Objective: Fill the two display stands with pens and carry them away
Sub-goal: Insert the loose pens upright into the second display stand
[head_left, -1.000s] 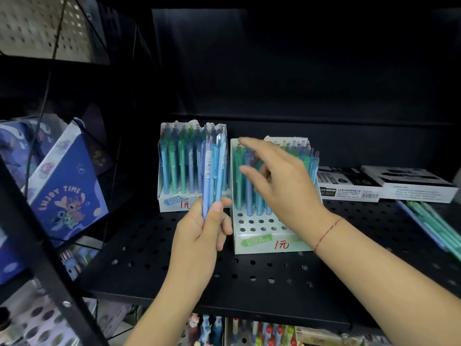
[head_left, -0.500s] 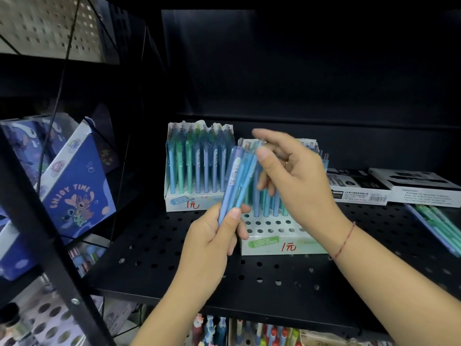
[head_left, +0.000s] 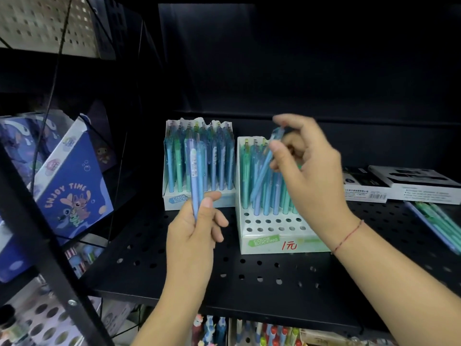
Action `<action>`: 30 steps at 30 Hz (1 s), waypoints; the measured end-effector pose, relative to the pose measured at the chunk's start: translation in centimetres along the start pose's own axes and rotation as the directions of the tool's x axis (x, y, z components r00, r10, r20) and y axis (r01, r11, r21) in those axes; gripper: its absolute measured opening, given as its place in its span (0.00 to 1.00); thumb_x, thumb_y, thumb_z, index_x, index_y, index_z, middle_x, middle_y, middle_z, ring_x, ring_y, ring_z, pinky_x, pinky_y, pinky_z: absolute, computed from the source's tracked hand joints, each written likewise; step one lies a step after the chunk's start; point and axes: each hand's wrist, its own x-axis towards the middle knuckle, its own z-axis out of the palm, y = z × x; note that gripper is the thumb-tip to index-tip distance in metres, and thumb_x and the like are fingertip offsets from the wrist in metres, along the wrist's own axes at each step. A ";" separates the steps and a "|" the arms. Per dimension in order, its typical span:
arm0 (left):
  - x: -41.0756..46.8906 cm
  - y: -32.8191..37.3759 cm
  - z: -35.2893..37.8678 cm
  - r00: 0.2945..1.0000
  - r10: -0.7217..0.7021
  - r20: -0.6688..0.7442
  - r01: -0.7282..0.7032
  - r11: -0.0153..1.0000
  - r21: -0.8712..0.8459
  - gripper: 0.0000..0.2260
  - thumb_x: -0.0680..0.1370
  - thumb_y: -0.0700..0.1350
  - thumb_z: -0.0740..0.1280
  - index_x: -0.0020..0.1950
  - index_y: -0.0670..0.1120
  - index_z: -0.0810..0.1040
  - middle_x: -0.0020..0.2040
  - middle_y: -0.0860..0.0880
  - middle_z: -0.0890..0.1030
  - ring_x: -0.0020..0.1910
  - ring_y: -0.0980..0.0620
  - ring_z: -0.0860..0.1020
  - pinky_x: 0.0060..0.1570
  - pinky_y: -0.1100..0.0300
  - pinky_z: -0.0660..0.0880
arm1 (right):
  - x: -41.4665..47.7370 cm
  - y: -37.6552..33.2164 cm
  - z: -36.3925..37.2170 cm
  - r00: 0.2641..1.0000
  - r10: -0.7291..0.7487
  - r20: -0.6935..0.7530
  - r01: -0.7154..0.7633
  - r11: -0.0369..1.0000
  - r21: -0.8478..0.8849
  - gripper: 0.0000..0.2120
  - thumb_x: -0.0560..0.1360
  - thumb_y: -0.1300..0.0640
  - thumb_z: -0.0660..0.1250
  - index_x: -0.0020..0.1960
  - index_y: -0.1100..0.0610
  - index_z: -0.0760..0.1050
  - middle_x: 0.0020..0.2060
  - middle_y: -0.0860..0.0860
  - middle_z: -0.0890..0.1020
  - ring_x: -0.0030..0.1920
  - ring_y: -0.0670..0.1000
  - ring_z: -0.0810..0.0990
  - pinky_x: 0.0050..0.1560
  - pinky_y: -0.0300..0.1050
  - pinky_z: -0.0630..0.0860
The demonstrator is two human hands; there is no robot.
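Note:
Two white display stands sit on a black perforated shelf [head_left: 174, 265]. The left stand [head_left: 174, 202], further back, is packed with blue and green pens. The right stand [head_left: 274, 243] holds pens in its back rows, and its front holes are bare. My left hand [head_left: 197, 231] grips a small bundle of light blue pens [head_left: 195, 176] upright in front of the left stand. My right hand [head_left: 306, 166] pinches a single blue pen [head_left: 264, 171], tilted, over the right stand's back rows.
Loose blue and green pens [head_left: 439, 221] lie on the shelf at the right edge. Boxed goods [head_left: 399, 186] sit behind them. A blue "Enjoy Time" box [head_left: 72, 186] leans in a wire rack at left. More stationery shows on the shelf below.
My right hand took one pen from the bundle and carried it right, over the right stand. My left hand swung the bundle back to upright and holds fewer pens.

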 end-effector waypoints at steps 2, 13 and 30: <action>0.0 0.0 0.0 1.000 0.001 0.008 -0.001 1.000 0.013 0.11 0.80 0.50 0.58 0.51 0.52 0.80 0.33 0.52 0.78 0.29 0.56 0.71 0.30 0.66 0.69 | -0.3 0.1 0.4 0.999 -0.017 0.047 0.019 0.999 -0.046 0.14 0.79 0.58 0.64 0.64 0.54 0.70 0.34 0.48 0.78 0.37 0.48 0.80 0.42 0.46 0.77; -0.1 -0.1 0.0 0.994 -0.015 0.106 0.007 0.997 0.073 0.11 0.81 0.50 0.57 0.52 0.55 0.79 0.32 0.53 0.75 0.29 0.56 0.68 0.36 0.64 0.69 | -1.0 0.6 1.6 0.980 -0.078 0.180 0.120 0.965 -0.233 0.14 0.78 0.56 0.65 0.63 0.52 0.72 0.39 0.43 0.73 0.36 0.43 0.73 0.37 0.37 0.72; -0.4 0.7 0.4 0.939 -0.037 0.341 -0.004 0.993 0.118 0.15 0.76 0.56 0.57 0.51 0.52 0.81 0.29 0.52 0.69 0.26 0.62 0.66 0.32 0.73 0.67 | -0.9 -0.8 1.1 0.917 0.203 0.343 -0.320 0.887 0.333 0.10 0.78 0.59 0.64 0.59 0.52 0.76 0.37 0.50 0.81 0.32 0.48 0.79 0.33 0.39 0.75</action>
